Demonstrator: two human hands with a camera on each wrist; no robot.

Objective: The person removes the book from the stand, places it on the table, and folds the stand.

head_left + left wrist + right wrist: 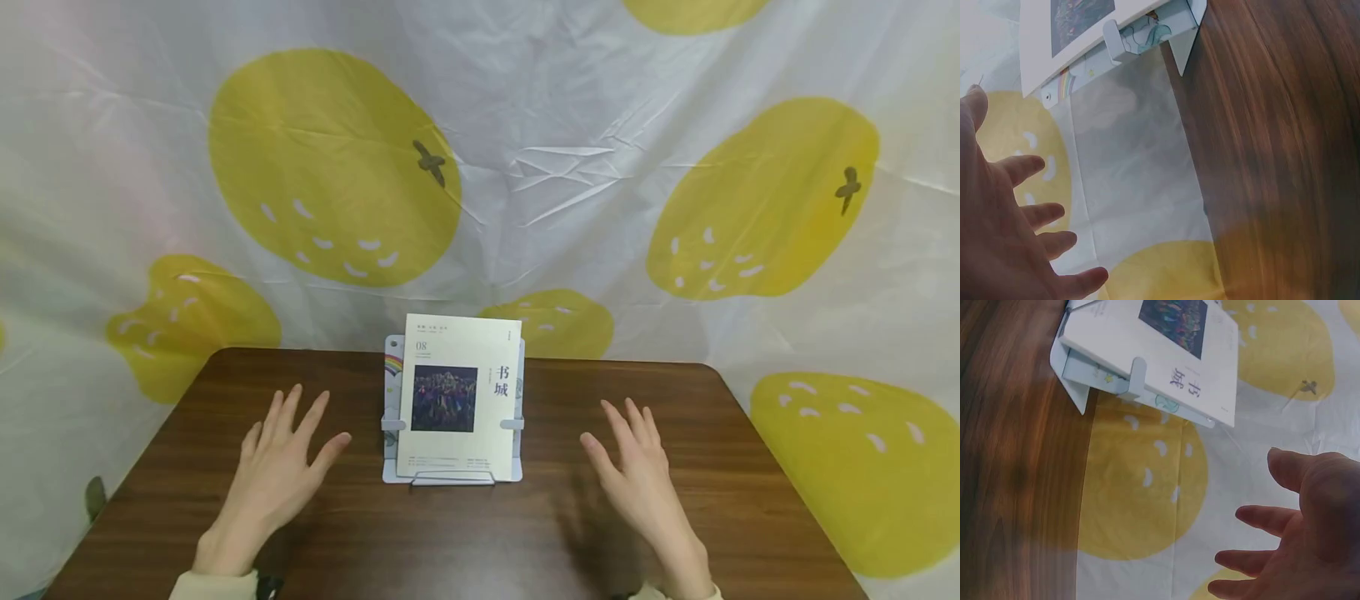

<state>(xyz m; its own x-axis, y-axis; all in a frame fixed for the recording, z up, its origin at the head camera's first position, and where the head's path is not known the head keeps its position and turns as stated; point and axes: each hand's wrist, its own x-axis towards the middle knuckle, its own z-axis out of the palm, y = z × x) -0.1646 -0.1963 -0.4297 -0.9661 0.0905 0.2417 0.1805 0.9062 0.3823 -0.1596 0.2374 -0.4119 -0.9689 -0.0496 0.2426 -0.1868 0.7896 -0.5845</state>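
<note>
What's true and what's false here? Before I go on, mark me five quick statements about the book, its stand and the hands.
1. The book is between the left hand and the right hand. True.
2. The left hand grips the stand. False: it is apart from the stand.
3. The book shows a dark picture. True.
4. The right hand holds the book. False: it holds nothing.
5. The book leans on the stand. True.
</note>
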